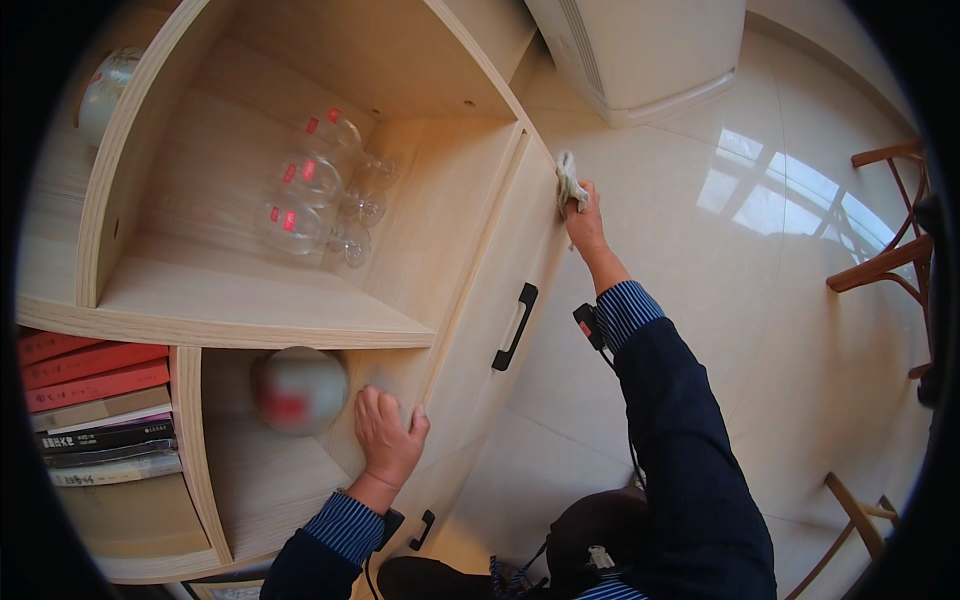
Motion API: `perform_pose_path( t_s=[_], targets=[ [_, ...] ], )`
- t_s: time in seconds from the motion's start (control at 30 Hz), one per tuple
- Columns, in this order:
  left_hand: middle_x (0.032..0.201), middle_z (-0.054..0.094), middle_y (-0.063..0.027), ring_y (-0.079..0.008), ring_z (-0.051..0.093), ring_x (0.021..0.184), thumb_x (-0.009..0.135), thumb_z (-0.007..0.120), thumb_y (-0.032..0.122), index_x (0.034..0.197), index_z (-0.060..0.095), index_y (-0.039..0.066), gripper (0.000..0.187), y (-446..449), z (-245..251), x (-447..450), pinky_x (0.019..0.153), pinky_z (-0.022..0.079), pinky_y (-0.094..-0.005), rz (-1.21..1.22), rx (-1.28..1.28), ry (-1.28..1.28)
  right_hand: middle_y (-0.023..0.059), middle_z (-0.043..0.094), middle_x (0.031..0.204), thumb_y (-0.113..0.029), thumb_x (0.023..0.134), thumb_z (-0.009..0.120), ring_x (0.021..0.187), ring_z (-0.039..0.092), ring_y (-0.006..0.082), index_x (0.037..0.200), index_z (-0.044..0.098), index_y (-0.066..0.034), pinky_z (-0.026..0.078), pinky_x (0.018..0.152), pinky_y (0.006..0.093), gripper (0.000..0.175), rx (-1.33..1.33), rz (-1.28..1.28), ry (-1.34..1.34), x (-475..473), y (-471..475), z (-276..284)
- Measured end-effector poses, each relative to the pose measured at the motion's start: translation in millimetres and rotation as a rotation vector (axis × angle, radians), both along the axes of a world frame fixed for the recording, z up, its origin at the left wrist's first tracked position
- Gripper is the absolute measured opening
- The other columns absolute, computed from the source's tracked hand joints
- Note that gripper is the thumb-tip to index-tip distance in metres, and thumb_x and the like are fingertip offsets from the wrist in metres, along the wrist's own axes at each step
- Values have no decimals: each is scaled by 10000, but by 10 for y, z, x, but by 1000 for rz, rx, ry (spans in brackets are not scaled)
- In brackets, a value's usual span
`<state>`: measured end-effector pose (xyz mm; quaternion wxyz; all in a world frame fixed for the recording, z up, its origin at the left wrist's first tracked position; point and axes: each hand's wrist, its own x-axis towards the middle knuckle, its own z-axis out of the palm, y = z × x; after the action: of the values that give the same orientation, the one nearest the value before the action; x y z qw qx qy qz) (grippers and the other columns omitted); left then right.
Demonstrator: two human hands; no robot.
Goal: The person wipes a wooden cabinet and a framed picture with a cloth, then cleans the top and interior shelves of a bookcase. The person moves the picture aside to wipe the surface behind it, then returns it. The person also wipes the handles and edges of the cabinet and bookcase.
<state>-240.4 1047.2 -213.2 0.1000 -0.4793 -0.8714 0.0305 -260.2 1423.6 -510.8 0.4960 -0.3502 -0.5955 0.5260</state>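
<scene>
My right hand [587,217] is closed around a crumpled pale cloth [568,180], which lies against the outer edge of a light wooden drawer front [487,270] with a black handle [516,327]. My left hand [391,439] rests on the cabinet's wooden surface [360,367] near the drawer's upper edge, its fingers curled and the thumb apart, with no object visible in it. Just left of that hand is a round pale container [300,391] with a red mark, blurred. Several stemmed glasses [307,184] with red stickers stand in the large compartment above.
Several books [105,412] fill a lower-left compartment. A patterned pale jar [112,90] stands at the upper left. A white appliance or cabinet [652,52] stands on the tiled floor at the top. Wooden chair legs [877,264] are at the right edge.
</scene>
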Motion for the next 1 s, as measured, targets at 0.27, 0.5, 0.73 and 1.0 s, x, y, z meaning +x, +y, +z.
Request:
perform_pose_path(
  t_s=[0.27, 0.5, 0.73, 1.0],
  targets=[
    [933, 423, -196, -401, 456, 902, 690, 715, 163, 868, 415, 37, 370, -23, -23, -13, 786, 398, -493, 39, 2, -60, 267, 472, 1121, 95, 782, 515, 1053, 452, 446, 1136, 400, -15, 396, 912, 481, 388, -177, 17, -192, 153, -1094, -555],
    [931, 421, -194, -399, 458, 901, 695, 713, 152, 867, 414, 40, 363, -35, -39, -4, 774, 399, -488, 23, 4, -21, 180, 500, 1053, -60, 854, 568, 1042, 519, 282, 1191, 358, -61, 435, 923, 409, 397, -445, 591, -112, 668, -2378, -686],
    [918, 419, -191, -394, 457, 891, 699, 714, 160, 861, 416, 42, 359, -42, -33, -19, 761, 398, -485, 11, 4, -5, 247, 533, 1114, -47, 832, 607, 1039, 517, 361, 1130, 481, -28, 429, 906, 424, 325, -329, 97, 29, 223, -735, -298],
    [934, 408, -203, -403, 451, 894, 718, 703, 159, 878, 409, 30, 359, -18, -40, -3, 764, 396, -485, -8, 12, 4, 191, 491, 1046, 50, 715, 606, 995, 476, 389, 1100, 511, -60, 416, 869, 423, 412, 36, 227, -65, 648, -1790, -61]
  ],
)
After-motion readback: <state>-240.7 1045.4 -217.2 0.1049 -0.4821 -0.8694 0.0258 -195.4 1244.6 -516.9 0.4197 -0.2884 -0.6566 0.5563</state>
